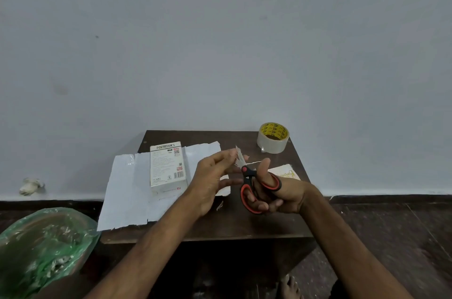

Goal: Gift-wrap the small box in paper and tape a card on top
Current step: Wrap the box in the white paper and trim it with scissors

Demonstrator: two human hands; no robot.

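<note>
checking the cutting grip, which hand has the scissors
The right hand grips the scissors by their loops; the left hand only pinches a strip at the blades.

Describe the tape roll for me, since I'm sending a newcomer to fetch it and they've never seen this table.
Start at the dark wooden table against the pale wall and go to its far right corner. The tape roll sits there alone, beyond the cream card. It is the only round thing: clear tape on a yellow core with black print.
</note>
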